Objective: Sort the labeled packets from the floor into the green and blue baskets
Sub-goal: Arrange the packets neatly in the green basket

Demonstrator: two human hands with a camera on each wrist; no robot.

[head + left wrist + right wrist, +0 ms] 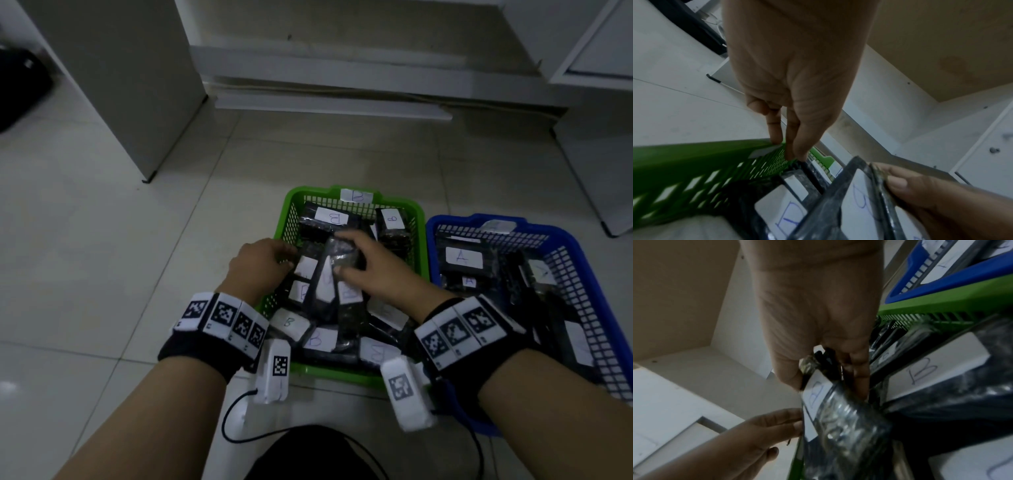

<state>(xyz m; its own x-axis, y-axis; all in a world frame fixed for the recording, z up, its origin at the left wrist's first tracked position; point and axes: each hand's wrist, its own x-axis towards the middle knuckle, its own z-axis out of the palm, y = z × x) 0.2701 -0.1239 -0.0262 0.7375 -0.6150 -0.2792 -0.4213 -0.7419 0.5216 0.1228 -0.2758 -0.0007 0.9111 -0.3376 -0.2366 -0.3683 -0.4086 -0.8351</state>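
The green basket (400, 202), tagged B, is piled with dark packets bearing white B labels. The blue basket (579, 255) to its right holds packets marked A. My right hand (340, 254) grips one dark B packet (327, 282) on edge over the green basket's middle; in the right wrist view thumb and fingers pinch that packet (838, 415) near its label. My left hand (287, 258) is at the green basket's left wall (694, 178), its fingers (791, 146) fairly straight, touching the mesh beside the held packet (859, 191).
Pale floor tiles (102, 240) stretch to the left. White furniture panels (137, 85) and a low shelf base (342, 102) stand behind the baskets. A dark object (17, 85) sits at far left. A black cable (236, 428) trails from the left wrist device.
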